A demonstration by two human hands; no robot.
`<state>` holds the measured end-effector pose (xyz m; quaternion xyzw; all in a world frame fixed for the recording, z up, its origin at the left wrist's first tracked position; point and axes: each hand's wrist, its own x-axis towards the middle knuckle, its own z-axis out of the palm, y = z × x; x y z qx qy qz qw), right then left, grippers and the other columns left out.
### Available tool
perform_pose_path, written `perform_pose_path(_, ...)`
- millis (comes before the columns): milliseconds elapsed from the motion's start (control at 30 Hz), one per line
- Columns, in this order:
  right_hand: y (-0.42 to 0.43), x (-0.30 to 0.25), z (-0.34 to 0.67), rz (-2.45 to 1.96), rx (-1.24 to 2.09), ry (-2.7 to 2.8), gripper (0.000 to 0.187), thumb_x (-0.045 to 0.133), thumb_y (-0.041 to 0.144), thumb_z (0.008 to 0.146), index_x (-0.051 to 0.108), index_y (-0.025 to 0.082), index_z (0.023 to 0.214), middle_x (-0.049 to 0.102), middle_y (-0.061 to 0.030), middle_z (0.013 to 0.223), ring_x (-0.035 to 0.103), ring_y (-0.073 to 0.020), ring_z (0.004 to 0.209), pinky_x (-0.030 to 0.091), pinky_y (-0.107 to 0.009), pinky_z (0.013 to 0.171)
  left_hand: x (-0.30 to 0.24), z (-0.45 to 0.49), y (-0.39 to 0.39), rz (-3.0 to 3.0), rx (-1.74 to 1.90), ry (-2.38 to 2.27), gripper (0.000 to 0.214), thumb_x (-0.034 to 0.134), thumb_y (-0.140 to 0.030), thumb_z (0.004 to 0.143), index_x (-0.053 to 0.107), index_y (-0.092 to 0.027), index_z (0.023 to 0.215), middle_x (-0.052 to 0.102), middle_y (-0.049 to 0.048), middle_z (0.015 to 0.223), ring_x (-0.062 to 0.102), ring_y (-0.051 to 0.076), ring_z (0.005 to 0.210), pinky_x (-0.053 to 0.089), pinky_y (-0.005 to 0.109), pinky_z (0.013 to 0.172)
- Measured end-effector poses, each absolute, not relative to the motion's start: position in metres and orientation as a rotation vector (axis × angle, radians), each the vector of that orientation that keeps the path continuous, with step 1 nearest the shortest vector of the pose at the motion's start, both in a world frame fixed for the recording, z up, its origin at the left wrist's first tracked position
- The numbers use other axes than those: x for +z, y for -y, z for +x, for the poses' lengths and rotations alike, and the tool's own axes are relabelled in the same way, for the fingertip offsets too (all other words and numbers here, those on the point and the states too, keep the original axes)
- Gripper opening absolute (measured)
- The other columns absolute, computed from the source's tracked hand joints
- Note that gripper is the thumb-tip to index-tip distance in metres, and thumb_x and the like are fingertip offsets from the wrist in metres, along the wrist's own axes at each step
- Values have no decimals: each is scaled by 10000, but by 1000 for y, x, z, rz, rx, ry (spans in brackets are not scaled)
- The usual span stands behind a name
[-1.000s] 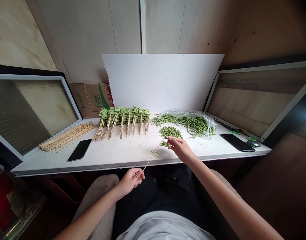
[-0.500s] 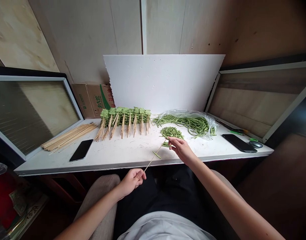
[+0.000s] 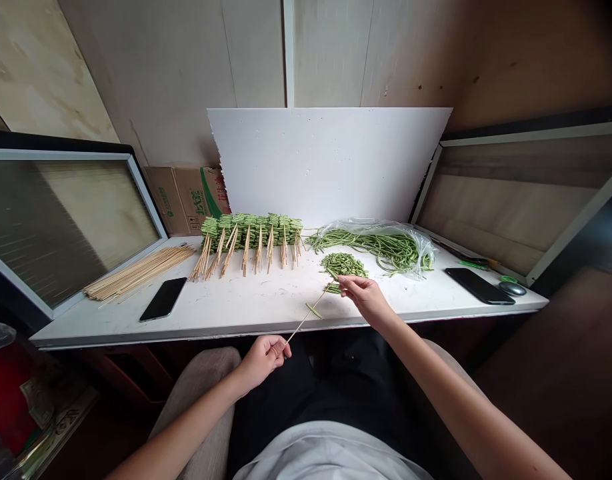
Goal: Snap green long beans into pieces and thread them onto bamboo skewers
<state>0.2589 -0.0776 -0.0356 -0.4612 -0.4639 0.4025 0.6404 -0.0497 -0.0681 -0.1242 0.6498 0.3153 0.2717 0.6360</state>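
Skewer (image 3: 301,325) spans both hands, slanting up left to right over the near edge of the table (image 3: 246,308). Left hand (image 3: 266,353) grips its lower end, fingers curled. Right hand (image 3: 361,293) pinches a cut green bean (image 3: 331,273) at the upper end; can't tell if the tip has pierced it. One bean piece (image 3: 314,310) already sits crosswise on the shaft, between the hands. Loose cut-bean pile (image 3: 343,263) is just beyond the right hand; bagged long beans (image 3: 391,250) farther out and rightward. Loaded skewers (image 3: 253,230) stacked well beyond the left hand; bare skewers (image 3: 139,273) off to its left, past a phone (image 3: 163,299). Step in hand looks like threading a second piece. Next move calls for squaring bean to tip, then pushing it on crosswise, left hand steady.
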Motion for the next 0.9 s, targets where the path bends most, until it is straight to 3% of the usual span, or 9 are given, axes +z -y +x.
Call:
perform_pose_path(267,87,-23,258,-1110,764,1204,342,869,541,731,781,217,672,652,-26,708,574,-190,764,458,-347,792,-126,-48,68,1557,687,-753,672,568,-814,848,617,-150,757,326,-83,487,239,73,469,154,227,479)
perform_pose_path(467,88,-16,258,-1139,715,1265,357,849,569,741,794,217,717,685,-39,722,578,-188,721,469,-350,733,-124,-47,71,1590,692,-745,650,540,-785,888,611,-150,768,338,-83,492,260,73,470,179,224,482)
perform_pose_path(700,85,-19,258,-1207,645,1204,411,859,609,707,828,220,837,761,-73,826,626,-212,736,496,-350,690,-127,-47,66,1536,753,-780,534,642,-678,894,615,-147,942,589,-33,603,438,66,385,292,197,418)
perform_pose_path(900,87,-23,251,-1183,626,1145,365,845,576,754,822,229,864,756,-76,927,640,-229,826,495,-361,736,-119,-51,67,1601,910,-845,428,631,-542,969,647,-124,878,657,7,636,584,96,421,382,199,449)
